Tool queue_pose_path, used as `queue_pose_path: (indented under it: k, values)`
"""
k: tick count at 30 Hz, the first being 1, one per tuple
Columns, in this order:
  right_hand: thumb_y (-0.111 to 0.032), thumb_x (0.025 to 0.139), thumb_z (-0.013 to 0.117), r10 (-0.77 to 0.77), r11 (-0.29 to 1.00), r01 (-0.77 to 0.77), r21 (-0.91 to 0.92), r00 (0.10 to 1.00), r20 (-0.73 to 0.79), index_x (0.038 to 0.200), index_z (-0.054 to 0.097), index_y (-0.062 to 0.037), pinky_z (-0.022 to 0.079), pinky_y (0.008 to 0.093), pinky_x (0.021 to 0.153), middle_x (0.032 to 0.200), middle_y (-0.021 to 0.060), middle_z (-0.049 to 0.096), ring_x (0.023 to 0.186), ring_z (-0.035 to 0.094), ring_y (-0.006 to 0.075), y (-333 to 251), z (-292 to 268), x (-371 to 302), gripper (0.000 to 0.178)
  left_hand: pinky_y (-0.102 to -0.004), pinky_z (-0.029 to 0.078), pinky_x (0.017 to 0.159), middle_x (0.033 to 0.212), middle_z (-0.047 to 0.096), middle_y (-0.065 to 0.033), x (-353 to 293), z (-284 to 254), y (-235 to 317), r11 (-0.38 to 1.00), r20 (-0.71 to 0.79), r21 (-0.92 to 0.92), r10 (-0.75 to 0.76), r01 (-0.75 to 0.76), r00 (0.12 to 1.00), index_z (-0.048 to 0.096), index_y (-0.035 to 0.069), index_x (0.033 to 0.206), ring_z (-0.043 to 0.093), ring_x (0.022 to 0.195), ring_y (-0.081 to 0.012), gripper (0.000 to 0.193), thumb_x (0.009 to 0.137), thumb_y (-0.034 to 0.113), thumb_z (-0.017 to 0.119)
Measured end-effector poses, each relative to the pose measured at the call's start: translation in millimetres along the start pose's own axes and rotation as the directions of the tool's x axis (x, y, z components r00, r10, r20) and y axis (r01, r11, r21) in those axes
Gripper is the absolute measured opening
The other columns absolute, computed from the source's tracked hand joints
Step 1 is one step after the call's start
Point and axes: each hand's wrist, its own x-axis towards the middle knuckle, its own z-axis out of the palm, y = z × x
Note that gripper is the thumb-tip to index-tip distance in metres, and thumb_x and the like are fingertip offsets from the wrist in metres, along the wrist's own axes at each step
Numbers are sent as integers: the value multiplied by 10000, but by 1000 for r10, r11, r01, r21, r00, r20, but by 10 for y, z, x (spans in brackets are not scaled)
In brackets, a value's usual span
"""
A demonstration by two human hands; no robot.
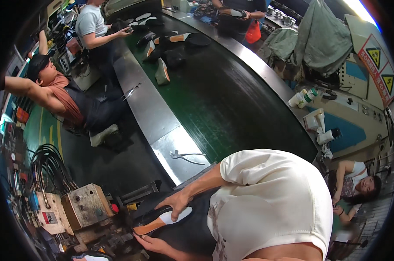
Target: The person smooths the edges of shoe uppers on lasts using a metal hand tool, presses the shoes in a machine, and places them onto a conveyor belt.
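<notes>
shoe (148, 227), tan and white inside, at lower left of centre. right hand (178, 204) holds it, thumb on the white part. left hand (153, 243) touches the tan end; cannot tell its grip. pliers (179, 155) lie on table's metal edge (142, 106), mid-frame. more shoes (163, 73) at upper centre.

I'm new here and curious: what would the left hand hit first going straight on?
Past the end of the shoe, the left hand would probably meet the dark metal machine parts, though depth is unclear.
</notes>
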Motion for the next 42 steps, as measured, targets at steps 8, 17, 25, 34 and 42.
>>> queue_pose_path:
  k: [8,17,25,34,42]
  values:
    - [-352,778,902,-108,960,93,-265,993,-42,1720,253,-45,465,457,1179,1664,333,349,1432,524,444,73,83,49,1185,-479,550,983,1297,725,-288,447,-2,-151,956,108,282,50,-79,993,693,-66,1329,701,1155,-445,397,1160,208,460]
    - [-396,766,897,-318,326,256,-910,936,149,1670,397,-398,524,536,1113,1779,311,-18,1433,466,550,-158,279,-168,1033,-462,533,967,1200,728,-235,669,213,-154,987,160,28,-161,159,974,706,-72,1271,680,1065,-384,373,1127,224,532]
    - [-327,779,865,-372,228,216,-949,921,120,1628,469,-413,555,568,1072,1787,301,-62,1438,457,571,-269,199,-254,941,-425,540,919,1129,712,-212,843,244,-394,969,216,4,-244,249,946,678,-128,1268,662,998,-305,420,1133,248,546]
    - [-263,810,809,-319,376,234,-897,941,112,1551,576,-423,618,544,976,1791,294,-34,1372,482,616,-190,206,-165,793,-428,536,864,1065,725,-245,854,105,-664,993,254,-23,-104,114,961,671,-162,1208,644,919,-296,446,1131,262,558]
    - [-248,808,799,-346,448,265,-854,932,107,1515,624,-410,627,533,940,1803,264,4,1326,505,590,-135,248,-122,746,-436,535,835,968,713,-265,841,-9,-566,995,284,85,-83,61,955,666,-159,1138,616,835,-310,417,1124,245,562]
